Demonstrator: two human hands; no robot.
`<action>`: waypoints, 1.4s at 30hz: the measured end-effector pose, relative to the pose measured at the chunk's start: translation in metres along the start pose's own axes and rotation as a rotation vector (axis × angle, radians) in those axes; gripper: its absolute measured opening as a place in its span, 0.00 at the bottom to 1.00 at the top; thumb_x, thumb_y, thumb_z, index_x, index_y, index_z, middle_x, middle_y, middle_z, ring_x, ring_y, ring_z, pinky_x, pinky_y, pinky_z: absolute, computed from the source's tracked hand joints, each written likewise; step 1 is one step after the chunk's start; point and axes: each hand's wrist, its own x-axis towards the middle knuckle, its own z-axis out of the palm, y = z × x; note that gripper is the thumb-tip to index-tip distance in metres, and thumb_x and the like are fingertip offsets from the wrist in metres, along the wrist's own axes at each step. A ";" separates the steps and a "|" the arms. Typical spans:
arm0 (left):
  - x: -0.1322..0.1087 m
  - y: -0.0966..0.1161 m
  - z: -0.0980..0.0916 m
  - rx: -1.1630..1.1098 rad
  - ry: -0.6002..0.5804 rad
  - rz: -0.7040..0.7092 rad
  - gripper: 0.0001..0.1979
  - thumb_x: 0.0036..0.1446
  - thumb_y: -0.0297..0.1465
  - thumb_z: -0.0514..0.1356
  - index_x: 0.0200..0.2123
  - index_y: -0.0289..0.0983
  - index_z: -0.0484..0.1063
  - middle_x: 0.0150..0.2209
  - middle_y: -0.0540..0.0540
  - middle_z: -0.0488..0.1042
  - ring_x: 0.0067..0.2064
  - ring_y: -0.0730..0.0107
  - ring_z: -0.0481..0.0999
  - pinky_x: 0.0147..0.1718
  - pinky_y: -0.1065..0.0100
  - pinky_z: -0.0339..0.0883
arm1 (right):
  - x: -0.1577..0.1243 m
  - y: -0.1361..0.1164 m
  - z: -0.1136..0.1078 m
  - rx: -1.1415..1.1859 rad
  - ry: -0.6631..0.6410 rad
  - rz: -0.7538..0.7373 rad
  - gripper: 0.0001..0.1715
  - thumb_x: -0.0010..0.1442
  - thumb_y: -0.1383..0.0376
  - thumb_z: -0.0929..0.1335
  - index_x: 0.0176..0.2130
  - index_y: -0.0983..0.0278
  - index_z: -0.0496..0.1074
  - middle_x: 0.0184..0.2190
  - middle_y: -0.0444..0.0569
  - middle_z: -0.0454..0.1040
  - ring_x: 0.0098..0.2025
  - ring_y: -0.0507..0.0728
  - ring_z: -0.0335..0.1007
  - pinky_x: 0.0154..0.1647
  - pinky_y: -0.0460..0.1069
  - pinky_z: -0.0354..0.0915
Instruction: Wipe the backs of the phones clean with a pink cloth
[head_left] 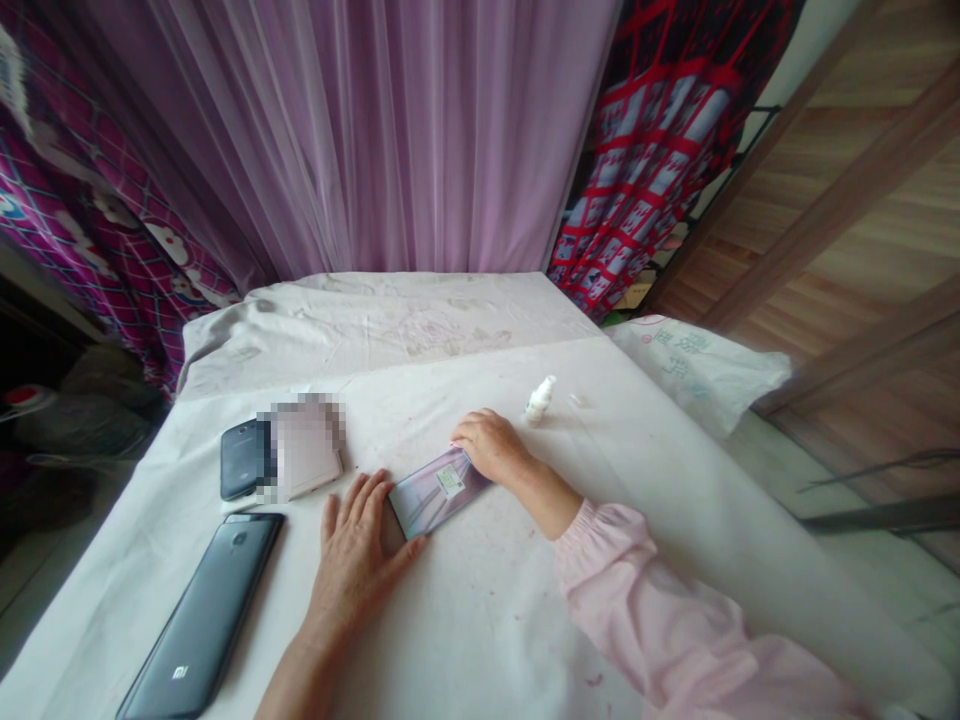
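A smartphone (420, 500) lies flat on the white-covered table, its glossy face reflecting the purple curtain. A white printed label (450, 482) sits near its middle. My left hand (361, 545) brackets the phone's left end, thumb at the near corner and fingers at the far one. Over the right end, my right hand (491, 445) is closed, fingers curled down. A small pinkish-white edge shows at its fingertips; what it belongs to is hidden. Just beyond that hand stands a small white spray bottle (538, 402), with a clear cap (579, 400) beside it.
At the left lie a large dark phone (214, 610), a smaller dark phone (238, 460) and a pale pink, partly blurred item (307, 450). The white tablecloth (420, 330) is wrinkled at the back. A plastic bag (701, 360) is beyond the right edge, and a curtain (390, 130) hangs behind.
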 end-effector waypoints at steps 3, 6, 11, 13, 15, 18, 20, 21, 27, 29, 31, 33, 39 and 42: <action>0.000 -0.001 0.001 0.000 0.007 0.003 0.29 0.56 0.43 0.58 0.58 0.38 0.58 0.62 0.37 0.63 0.65 0.49 0.55 0.61 0.42 0.42 | -0.005 0.011 -0.001 0.094 0.090 0.071 0.09 0.58 0.71 0.67 0.32 0.62 0.79 0.35 0.49 0.79 0.40 0.55 0.70 0.46 0.48 0.61; -0.001 -0.002 0.001 0.009 0.015 0.005 0.29 0.56 0.43 0.59 0.58 0.37 0.59 0.62 0.37 0.63 0.65 0.50 0.55 0.62 0.42 0.42 | -0.013 0.023 -0.001 0.360 0.358 0.272 0.09 0.57 0.68 0.67 0.32 0.62 0.78 0.35 0.49 0.78 0.40 0.55 0.71 0.45 0.49 0.63; -0.002 -0.004 0.003 0.007 0.020 0.013 0.31 0.55 0.43 0.60 0.58 0.37 0.59 0.61 0.37 0.63 0.65 0.49 0.55 0.61 0.41 0.42 | -0.029 0.021 0.011 1.228 0.459 0.507 0.21 0.50 0.51 0.71 0.37 0.63 0.77 0.32 0.50 0.79 0.32 0.56 0.73 0.33 0.49 0.67; -0.002 -0.004 0.004 0.002 0.029 0.018 0.31 0.55 0.44 0.59 0.59 0.37 0.60 0.61 0.37 0.64 0.65 0.49 0.56 0.61 0.41 0.43 | -0.035 0.013 0.015 1.410 0.431 0.526 0.26 0.45 0.47 0.73 0.36 0.64 0.77 0.32 0.51 0.79 0.32 0.56 0.73 0.31 0.48 0.66; -0.002 -0.005 0.003 -0.001 0.040 0.025 0.31 0.56 0.44 0.59 0.59 0.38 0.60 0.61 0.37 0.64 0.64 0.49 0.57 0.61 0.42 0.43 | -0.039 0.004 0.015 1.510 0.375 0.540 0.28 0.44 0.45 0.73 0.36 0.64 0.77 0.32 0.51 0.79 0.34 0.57 0.74 0.30 0.48 0.66; -0.003 -0.005 0.002 -0.002 0.046 0.033 0.32 0.56 0.44 0.59 0.60 0.38 0.59 0.61 0.37 0.64 0.64 0.48 0.58 0.62 0.42 0.43 | -0.044 -0.004 0.009 1.579 0.285 0.517 0.28 0.45 0.47 0.74 0.39 0.64 0.77 0.34 0.51 0.79 0.35 0.57 0.74 0.30 0.47 0.66; -0.003 -0.005 0.001 -0.002 0.047 0.035 0.32 0.56 0.45 0.59 0.61 0.38 0.59 0.61 0.36 0.64 0.64 0.48 0.58 0.61 0.42 0.43 | -0.046 -0.006 0.004 1.585 0.251 0.486 0.28 0.44 0.50 0.75 0.41 0.63 0.76 0.35 0.50 0.79 0.35 0.56 0.74 0.29 0.46 0.65; -0.004 -0.005 0.001 -0.003 0.048 0.036 0.33 0.56 0.45 0.59 0.61 0.38 0.59 0.61 0.36 0.64 0.64 0.48 0.58 0.61 0.41 0.44 | -0.046 -0.007 0.003 1.579 0.253 0.474 0.28 0.43 0.52 0.76 0.42 0.63 0.75 0.35 0.50 0.79 0.35 0.56 0.74 0.30 0.46 0.65; -0.004 -0.003 -0.002 -0.044 0.139 0.037 0.28 0.58 0.45 0.56 0.59 0.39 0.62 0.58 0.37 0.67 0.62 0.47 0.61 0.59 0.40 0.48 | -0.047 -0.007 0.007 1.415 0.409 0.415 0.25 0.46 0.50 0.74 0.38 0.64 0.74 0.33 0.49 0.78 0.36 0.57 0.74 0.38 0.49 0.67; -0.003 0.001 -0.004 -0.067 0.211 0.041 0.23 0.59 0.42 0.55 0.56 0.40 0.66 0.55 0.39 0.72 0.59 0.49 0.66 0.58 0.41 0.52 | -0.047 -0.010 0.012 1.320 0.451 0.405 0.25 0.47 0.49 0.73 0.38 0.64 0.75 0.32 0.49 0.78 0.36 0.57 0.74 0.38 0.50 0.67; 0.000 0.007 -0.007 -0.108 0.281 0.050 0.19 0.60 0.40 0.55 0.52 0.40 0.70 0.49 0.40 0.76 0.52 0.53 0.72 0.56 0.45 0.58 | -0.046 -0.015 0.016 1.236 0.495 0.395 0.24 0.46 0.49 0.74 0.37 0.64 0.77 0.33 0.49 0.78 0.36 0.57 0.73 0.38 0.50 0.67; 0.003 0.016 -0.010 -0.165 0.336 0.050 0.15 0.61 0.39 0.55 0.48 0.40 0.72 0.43 0.42 0.77 0.46 0.57 0.76 0.52 0.49 0.63 | -0.045 -0.022 0.018 1.164 0.532 0.378 0.22 0.45 0.50 0.74 0.35 0.64 0.78 0.34 0.50 0.78 0.36 0.58 0.72 0.39 0.50 0.67; 0.009 0.045 -0.019 -0.308 0.403 0.033 0.15 0.62 0.41 0.55 0.44 0.40 0.73 0.39 0.42 0.77 0.40 0.60 0.76 0.41 0.58 0.70 | -0.046 -0.039 0.016 1.232 0.458 0.331 0.22 0.51 0.50 0.71 0.38 0.64 0.78 0.31 0.47 0.78 0.34 0.56 0.71 0.36 0.48 0.66; 0.009 0.054 -0.014 -0.311 0.450 0.047 0.20 0.59 0.47 0.57 0.48 0.40 0.71 0.43 0.40 0.76 0.44 0.58 0.75 0.43 0.57 0.70 | -0.047 -0.045 0.017 1.241 0.472 0.368 0.21 0.50 0.49 0.71 0.32 0.65 0.75 0.25 0.45 0.74 0.28 0.53 0.67 0.29 0.46 0.64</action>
